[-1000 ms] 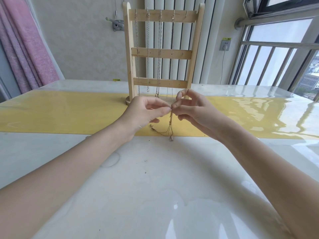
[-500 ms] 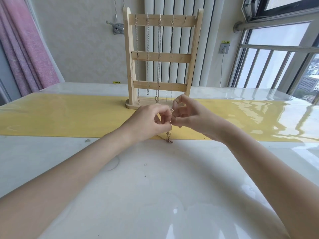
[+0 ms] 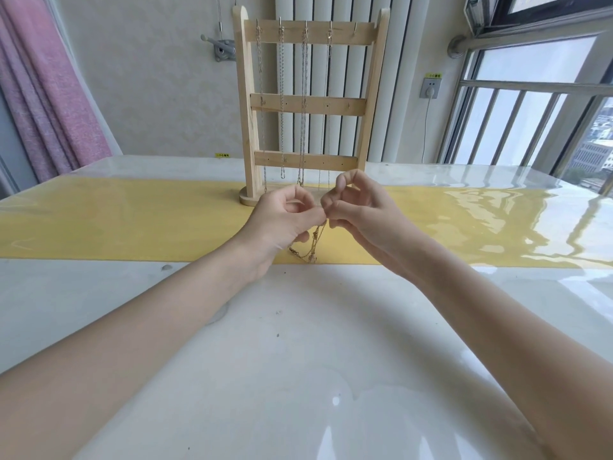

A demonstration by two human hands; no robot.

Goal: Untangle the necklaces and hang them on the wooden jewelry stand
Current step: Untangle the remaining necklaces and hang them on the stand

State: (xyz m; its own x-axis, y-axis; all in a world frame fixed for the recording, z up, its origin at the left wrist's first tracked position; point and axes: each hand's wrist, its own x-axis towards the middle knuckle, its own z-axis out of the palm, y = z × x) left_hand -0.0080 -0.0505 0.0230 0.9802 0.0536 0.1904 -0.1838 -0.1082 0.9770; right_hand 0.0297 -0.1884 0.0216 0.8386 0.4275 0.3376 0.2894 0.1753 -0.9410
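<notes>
Before the wooden stand point(image 3: 308, 104), your left hand point(image 3: 282, 220) and right hand point(image 3: 358, 214) are pinching the tangled necklace point(image 3: 311, 244), lifting it to loosen the knot.

Your left hand point(image 3: 282, 224) and right hand point(image 3: 356, 210) pinch a tangled gold necklace point(image 3: 310, 249) above the yellow runner point(image 3: 116, 220). Four chains point(image 3: 303, 104) hang on the wooden stand point(image 3: 245, 107) behind.

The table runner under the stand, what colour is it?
Plain yellow table runner, seen in the head view.
</notes>
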